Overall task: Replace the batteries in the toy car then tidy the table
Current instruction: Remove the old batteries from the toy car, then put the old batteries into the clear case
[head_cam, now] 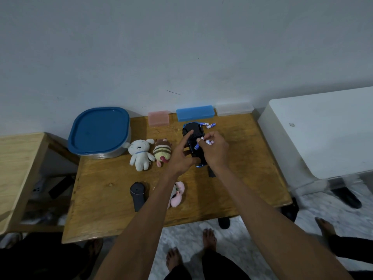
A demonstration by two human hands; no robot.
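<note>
The blue toy car (190, 130) lies upside down on the wooden table (242, 158), its black underside facing up. My left hand (181, 156) rests on the car's near end, forefinger stretched out over the underside. My right hand (216, 150) hovers over the car's right side, pinching blue and white batteries (202, 142) between its fingertips; one points down at the car. Two more batteries (210, 125) lie on the table just beyond the car. A small black cover piece (211, 172) sits by my right wrist.
Along the far edge stand a pink box (158, 118), a blue case (195, 113) and a clear box (235, 109). A blue-lidded container (99, 132), a white plush (139, 152), a striped plush (162, 152), a pink plush (177, 194) and a black remote (137, 194) lie left.
</note>
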